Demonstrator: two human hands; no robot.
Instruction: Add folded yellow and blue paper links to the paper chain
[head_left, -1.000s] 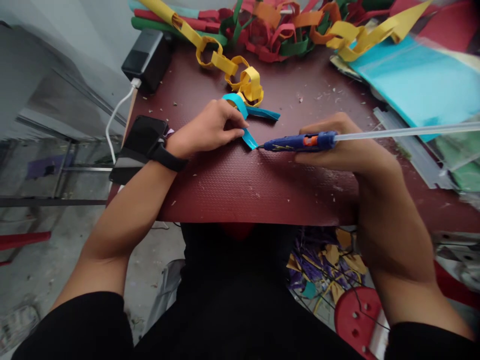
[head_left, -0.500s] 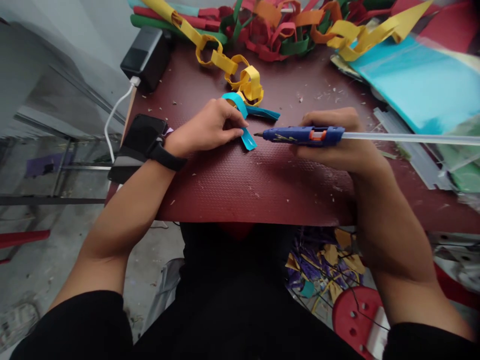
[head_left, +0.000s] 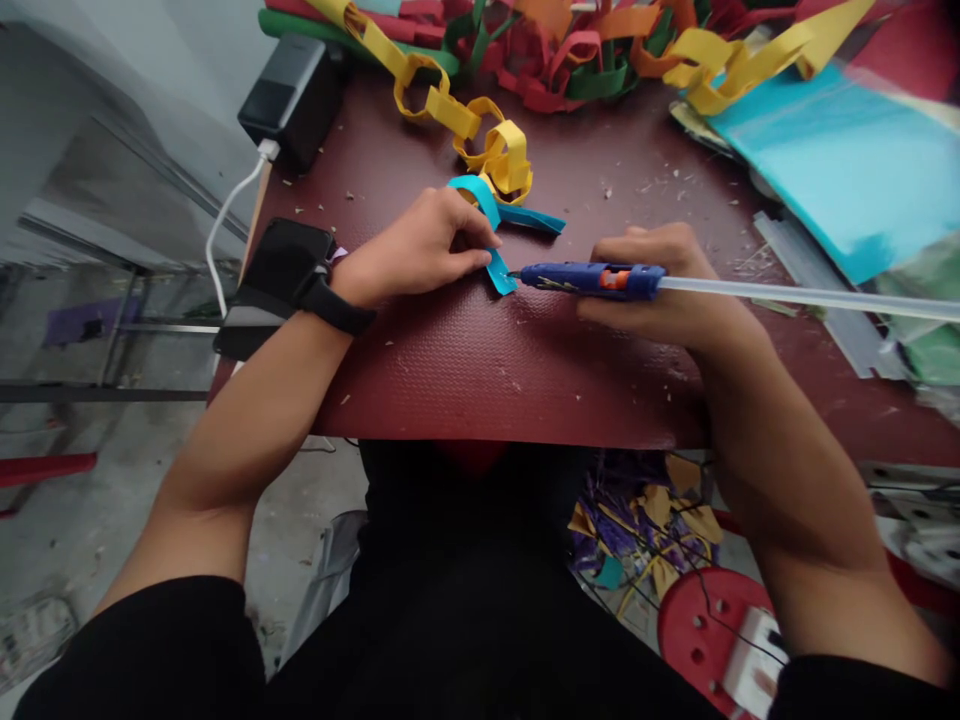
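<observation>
My left hand [head_left: 442, 245] pinches a blue paper strip [head_left: 501, 274] between thumb and fingers. The strip curves up behind the fingers by the end of a yellow paper chain [head_left: 506, 160], and its free end lies toward me on the table. In my right hand [head_left: 675, 270] is a blue hot glue gun [head_left: 592, 279], gripped from below with a long clear glue stick [head_left: 795, 295] coming out of its back. The gun's nozzle is at the strip's free end. Behind the strip lies another folded blue strip [head_left: 532, 218].
A maroon table [head_left: 480, 380] bears a heap of coloured paper chains [head_left: 577, 60] at the back. Blue paper sheets [head_left: 825, 160] and clear glue sticks [head_left: 825, 295] lie at right. At left are a black power bank [head_left: 289, 95] with a white cable [head_left: 212, 240] and a phone [head_left: 289, 260].
My right hand has brought the glue gun slightly left, so its nozzle now reaches the blue strip's end. My left hand keeps its pinch. The view has shifted slightly.
</observation>
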